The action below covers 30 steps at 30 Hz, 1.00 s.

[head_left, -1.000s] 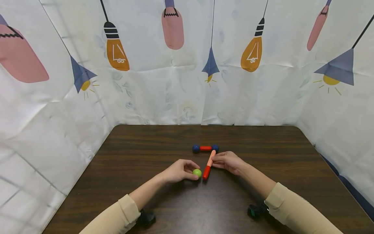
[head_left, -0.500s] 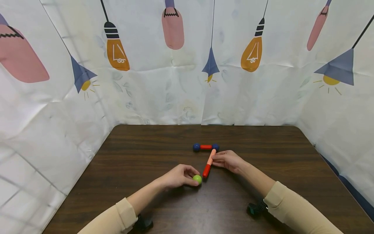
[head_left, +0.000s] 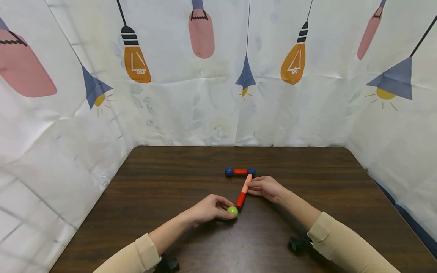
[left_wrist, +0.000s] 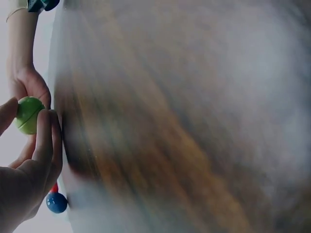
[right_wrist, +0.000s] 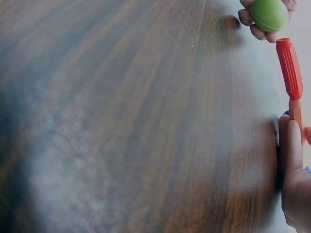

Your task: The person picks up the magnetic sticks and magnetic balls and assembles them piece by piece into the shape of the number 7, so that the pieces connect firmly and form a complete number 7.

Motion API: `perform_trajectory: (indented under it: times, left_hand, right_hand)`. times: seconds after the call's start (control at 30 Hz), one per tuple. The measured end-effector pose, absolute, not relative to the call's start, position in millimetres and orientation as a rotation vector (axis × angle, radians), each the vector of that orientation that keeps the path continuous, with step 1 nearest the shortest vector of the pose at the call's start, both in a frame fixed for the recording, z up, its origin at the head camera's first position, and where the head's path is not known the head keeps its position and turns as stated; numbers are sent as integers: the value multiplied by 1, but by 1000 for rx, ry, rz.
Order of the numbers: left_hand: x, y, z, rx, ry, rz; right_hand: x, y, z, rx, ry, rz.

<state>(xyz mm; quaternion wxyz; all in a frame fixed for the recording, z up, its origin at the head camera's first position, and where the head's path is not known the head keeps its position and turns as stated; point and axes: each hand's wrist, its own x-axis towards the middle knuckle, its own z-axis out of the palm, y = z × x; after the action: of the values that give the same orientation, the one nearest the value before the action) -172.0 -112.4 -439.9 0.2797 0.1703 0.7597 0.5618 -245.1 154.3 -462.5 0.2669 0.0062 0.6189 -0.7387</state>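
Observation:
My left hand [head_left: 211, 208] pinches a glossy green ball [head_left: 232, 212] between thumb and fingertips; a seam line crosses the ball [left_wrist: 30, 115] in the left wrist view. With thumb and fingers my right hand [head_left: 268, 188] holds a salmon-coloured rod [head_left: 246, 183]. End to end with it is a ridged red rod [right_wrist: 289, 68], its free end pointing at the green ball with a small gap between. The salmon rod's far end meets a dark blue ball [head_left: 251, 172]. A short red rod [head_left: 240, 171] links that ball to another blue ball [head_left: 229, 172] on its left.
All of this is over a dark wood-grain table [head_left: 164, 170]. Behind it hangs a white curtain [head_left: 170, 110] printed with lamps and bulbs. Dark devices are strapped at both wrists, one of them a black wrist camera [head_left: 297, 244] near the right sleeve.
The left hand has drawn the green ball towards the person, then slightly right, below the red rod's end. The right hand and the joined rods stay almost where they were.

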Motion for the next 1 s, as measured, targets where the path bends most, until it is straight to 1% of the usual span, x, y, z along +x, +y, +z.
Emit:
perform_trajectory:
  times: [0.47,1.0]
  left_hand:
    - [-168,-106,-440,355,2009,1553]
    - [-168,-102,-440,330,1987,1571]
  right_hand:
    - [-244,155,-462,18,1669,-1987]
    - [-243,156,-463,22,1661,-1992]
